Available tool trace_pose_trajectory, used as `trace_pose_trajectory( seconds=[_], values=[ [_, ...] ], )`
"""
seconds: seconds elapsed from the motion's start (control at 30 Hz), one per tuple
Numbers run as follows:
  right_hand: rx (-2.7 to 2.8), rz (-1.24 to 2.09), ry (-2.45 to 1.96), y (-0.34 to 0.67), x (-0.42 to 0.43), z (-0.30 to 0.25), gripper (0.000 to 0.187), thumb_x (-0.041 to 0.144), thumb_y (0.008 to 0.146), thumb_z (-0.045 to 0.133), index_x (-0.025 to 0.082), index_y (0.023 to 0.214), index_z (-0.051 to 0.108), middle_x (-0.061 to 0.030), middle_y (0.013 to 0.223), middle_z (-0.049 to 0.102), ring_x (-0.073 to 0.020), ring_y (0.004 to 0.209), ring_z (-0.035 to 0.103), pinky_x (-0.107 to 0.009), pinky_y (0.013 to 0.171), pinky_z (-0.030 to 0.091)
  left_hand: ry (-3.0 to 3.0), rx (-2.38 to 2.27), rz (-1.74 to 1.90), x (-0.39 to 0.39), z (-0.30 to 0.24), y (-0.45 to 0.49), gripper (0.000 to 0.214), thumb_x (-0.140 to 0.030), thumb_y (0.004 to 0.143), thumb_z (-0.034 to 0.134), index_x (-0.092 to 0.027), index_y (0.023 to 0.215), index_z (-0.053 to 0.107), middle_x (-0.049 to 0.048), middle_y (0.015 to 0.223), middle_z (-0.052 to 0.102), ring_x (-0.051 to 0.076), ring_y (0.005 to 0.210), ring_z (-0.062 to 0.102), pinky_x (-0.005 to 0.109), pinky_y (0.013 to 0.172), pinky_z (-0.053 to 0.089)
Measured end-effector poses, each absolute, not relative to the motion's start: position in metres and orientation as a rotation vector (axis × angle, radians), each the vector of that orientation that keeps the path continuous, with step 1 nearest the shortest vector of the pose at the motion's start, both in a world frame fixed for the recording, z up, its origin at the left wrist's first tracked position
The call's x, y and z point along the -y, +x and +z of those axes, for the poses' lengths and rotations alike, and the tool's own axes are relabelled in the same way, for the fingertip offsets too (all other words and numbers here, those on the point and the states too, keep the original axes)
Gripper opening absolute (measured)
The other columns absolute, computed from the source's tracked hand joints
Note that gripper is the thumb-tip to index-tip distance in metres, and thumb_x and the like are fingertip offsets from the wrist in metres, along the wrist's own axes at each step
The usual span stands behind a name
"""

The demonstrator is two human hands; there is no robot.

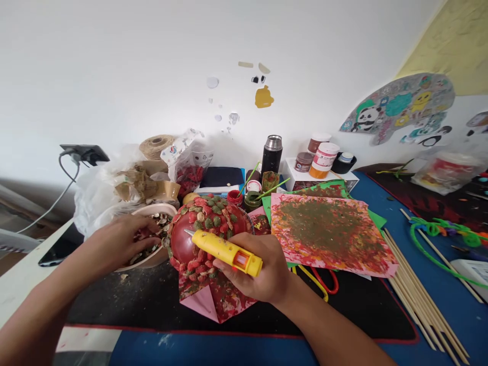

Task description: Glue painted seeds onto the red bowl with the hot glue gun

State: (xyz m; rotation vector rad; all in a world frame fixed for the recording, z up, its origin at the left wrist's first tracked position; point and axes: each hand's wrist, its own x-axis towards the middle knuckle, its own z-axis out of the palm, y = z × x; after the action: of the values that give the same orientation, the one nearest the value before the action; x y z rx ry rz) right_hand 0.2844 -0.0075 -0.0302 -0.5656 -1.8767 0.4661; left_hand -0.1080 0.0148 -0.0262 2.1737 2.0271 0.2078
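My right hand [259,274] is closed around a yellow glue gun [226,252], its metal tip touching a red ball [190,241] partly covered with red and green painted shells. The ball rests on a paint-smeared pink paper [213,300]. My left hand [122,241] reaches into a shallow pink bowl [154,259] of shells just left of the ball, fingers curled down among the shells; what they grip is hidden.
A paint-covered pink sheet [328,234] lies to the right, with wooden sticks [423,300] and green pipe cleaners [438,234] beyond. Paint jars [324,155], a black flask [272,152], twine [155,146] and plastic bags [107,188] crowd the back. A phone [57,251] lies at left.
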Motion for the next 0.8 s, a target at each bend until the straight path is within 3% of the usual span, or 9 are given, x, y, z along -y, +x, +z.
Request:
trace_pose_trajectory(
  seconds=[0.13,0.37,0.57,0.7,0.8],
  values=[
    [1.866,0.448,-0.546,0.284,0.008,-0.030,0.030,0.051,0.115,0.071,0.024,0.102,0.069,-0.0015,0.082,0.085,-0.0160,0.057,0.076,-0.027,0.053,0.052,2.190,-1.972,0.155,-0.015,-0.031,-0.103,0.038,-0.066,0.088,0.063,-0.033,0.088,0.079,0.0039,0.092,0.084,0.031,0.083,0.074,0.040,0.078,0.055],
    [1.877,0.445,-0.562,0.285,0.006,-0.031,0.028,0.050,0.114,0.071,0.025,0.104,0.070,-0.0018,0.083,0.086,-0.0162,0.058,0.077,-0.027,0.055,0.055,2.113,-2.037,0.152,-0.018,-0.031,-0.118,0.047,-0.072,0.090,0.056,-0.034,0.094,0.084,0.0021,0.086,0.085,0.030,0.075,0.074,0.038,0.071,0.055],
    [1.883,0.432,-0.561,0.285,0.006,-0.032,0.027,0.051,0.114,0.072,0.025,0.105,0.069,-0.0015,0.083,0.085,-0.0166,0.059,0.078,-0.027,0.055,0.056,2.051,-2.218,0.223,-0.032,-0.019,-0.145,0.056,-0.075,0.101,0.050,-0.032,0.115,0.084,0.0032,0.104,0.089,0.030,0.088,0.079,0.039,0.080,0.060],
    [1.880,0.431,-0.556,0.285,0.007,-0.031,0.028,0.051,0.114,0.072,0.025,0.103,0.069,-0.0014,0.081,0.085,-0.0164,0.058,0.077,-0.027,0.054,0.055,2.164,-2.077,0.156,-0.043,-0.027,-0.139,0.041,-0.058,0.106,0.069,-0.024,0.127,0.078,0.0078,0.126,0.083,0.028,0.109,0.079,0.049,0.098,0.065],
    [1.872,0.417,-0.540,0.284,0.007,-0.030,0.028,0.050,0.114,0.072,0.025,0.104,0.070,-0.0010,0.079,0.084,-0.0163,0.056,0.076,-0.027,0.052,0.054,2.235,-1.990,0.129,-0.048,-0.037,-0.128,0.044,-0.049,0.105,0.078,-0.022,0.139,0.072,0.0114,0.143,0.076,0.029,0.121,0.076,0.055,0.104,0.067]
  ],
)
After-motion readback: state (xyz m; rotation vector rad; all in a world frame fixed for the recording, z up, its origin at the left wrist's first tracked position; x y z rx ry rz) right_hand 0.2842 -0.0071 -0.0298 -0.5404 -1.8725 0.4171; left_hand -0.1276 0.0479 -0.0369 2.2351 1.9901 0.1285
